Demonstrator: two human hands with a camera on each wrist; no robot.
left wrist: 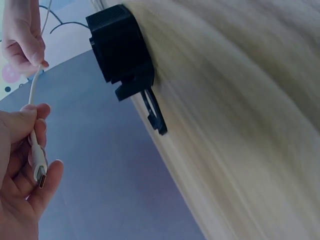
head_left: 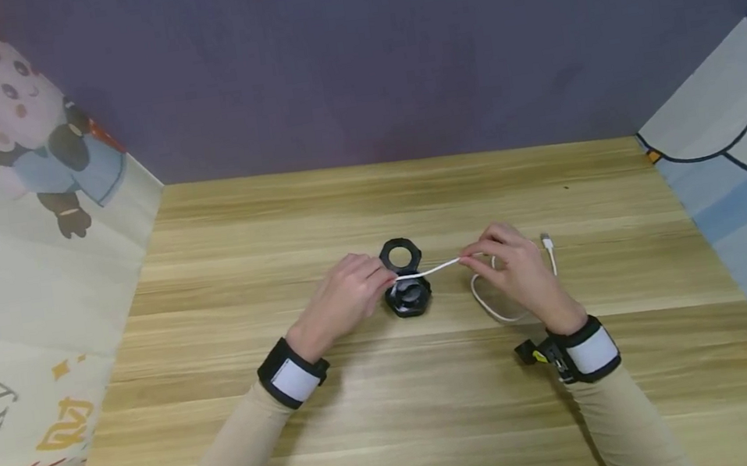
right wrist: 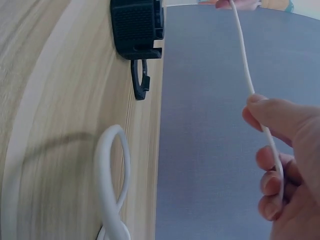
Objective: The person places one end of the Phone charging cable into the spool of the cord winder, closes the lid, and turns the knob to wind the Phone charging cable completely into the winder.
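Sleeves point(head_left: 234, 464), lower frame. Left hand point(head_left: 342, 296), left of centre, pinching cable point(head_left: 431, 269) near plug point(left wrist: 39, 167); right hand point(head_left: 516, 269), right of centre, pinching it farther along. Case point(head_left: 410, 308) on table point(head_left: 442, 429), centre, under cable.

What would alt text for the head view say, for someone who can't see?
A person's left hand and right hand hold a white cable above a wooden table, near a black case with a ring-shaped flap.
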